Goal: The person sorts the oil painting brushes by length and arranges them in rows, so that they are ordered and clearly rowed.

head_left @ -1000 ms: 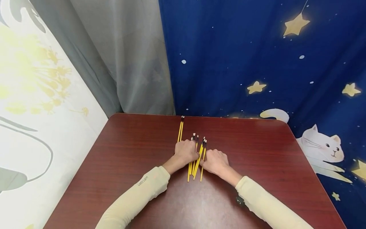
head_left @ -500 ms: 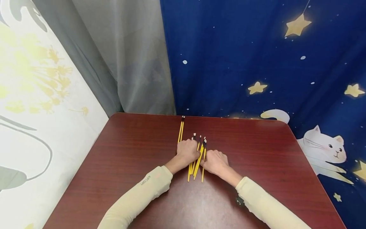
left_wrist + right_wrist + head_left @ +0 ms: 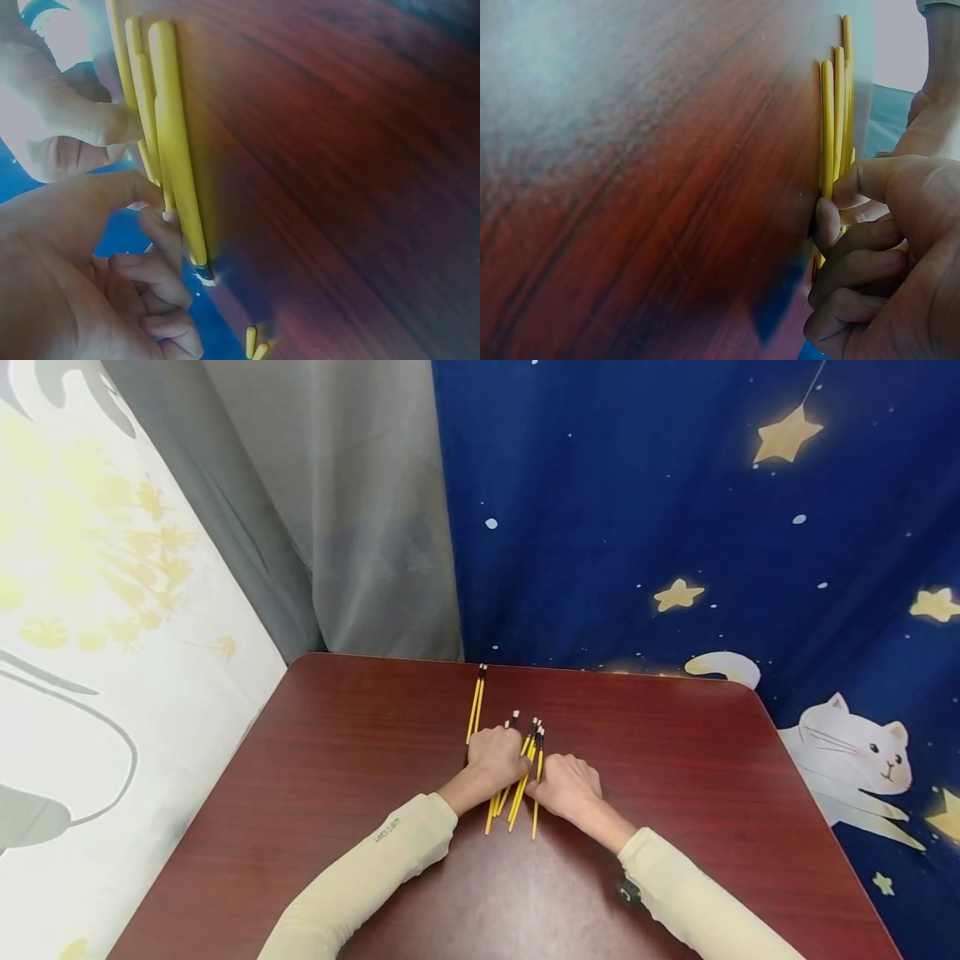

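Several paintbrushes (image 3: 519,797) with yellow handles, dark ferrules and white bristles lie in a loose bunch on the table, bristles pointing away. From the left, my left hand (image 3: 495,756) pinches at the bunch with thumb and forefinger, its other fingers curled; it covers the middle of some brushes. My right hand (image 3: 567,785) is on the other side and pinches the rightmost paintbrush (image 3: 536,818) between thumb and forefinger. In the right wrist view, that hand (image 3: 885,247) has its fingertips against a yellow handle (image 3: 827,127). The handle ends (image 3: 176,142) rise close up in the left wrist view.
Two more paintbrushes (image 3: 476,706) lie side by side near the far table edge, beyond my left hand. The dark red wooden table (image 3: 360,727) extends around the bunch. Grey (image 3: 375,527) and blue star-patterned curtains (image 3: 570,527) hang behind it.
The handle ends of the left brushes have swung left, and one thin brush's bristle end has shifted right towards the others. My left hand has edged right; my right hand stays nearly in place.
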`<state>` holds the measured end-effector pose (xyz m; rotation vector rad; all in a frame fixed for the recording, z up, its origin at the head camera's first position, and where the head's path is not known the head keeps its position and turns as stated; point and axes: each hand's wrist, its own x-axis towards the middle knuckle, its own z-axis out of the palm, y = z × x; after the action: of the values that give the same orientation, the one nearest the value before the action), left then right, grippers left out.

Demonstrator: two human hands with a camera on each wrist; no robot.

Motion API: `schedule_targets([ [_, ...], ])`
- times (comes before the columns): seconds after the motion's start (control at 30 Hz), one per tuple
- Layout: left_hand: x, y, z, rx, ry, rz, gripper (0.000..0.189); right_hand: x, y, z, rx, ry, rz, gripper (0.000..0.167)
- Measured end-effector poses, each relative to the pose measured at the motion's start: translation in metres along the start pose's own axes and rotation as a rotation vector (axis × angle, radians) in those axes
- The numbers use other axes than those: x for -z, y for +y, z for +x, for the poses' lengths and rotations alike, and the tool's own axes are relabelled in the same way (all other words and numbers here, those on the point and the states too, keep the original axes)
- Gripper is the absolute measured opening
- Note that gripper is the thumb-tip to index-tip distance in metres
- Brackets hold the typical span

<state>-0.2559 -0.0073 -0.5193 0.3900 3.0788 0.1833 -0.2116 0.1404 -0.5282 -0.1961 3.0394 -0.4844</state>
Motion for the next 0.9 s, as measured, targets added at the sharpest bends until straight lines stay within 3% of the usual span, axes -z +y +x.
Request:
schedule_targets([
  [0.33, 0.009, -0.001, 0.0, 0.039, -0.005, -0.055, 0.043, 0.002, 0.004, -0.002, -0.045, 0.028, 0.032, 0.044],
  [0.67, 0.019, -0.021, 0.006, 0.068, -0.014, -0.236, 0.047, 0.003, 0.006, 0.005, -0.042, 0.066, 0.13, 0.038],
  [0.9, 0.029, -0.038, 0.01, 0.075, -0.029, -0.385, 0.046, 0.002, 0.004, 0.012, -0.05, 0.146, 0.181, 0.029],
])
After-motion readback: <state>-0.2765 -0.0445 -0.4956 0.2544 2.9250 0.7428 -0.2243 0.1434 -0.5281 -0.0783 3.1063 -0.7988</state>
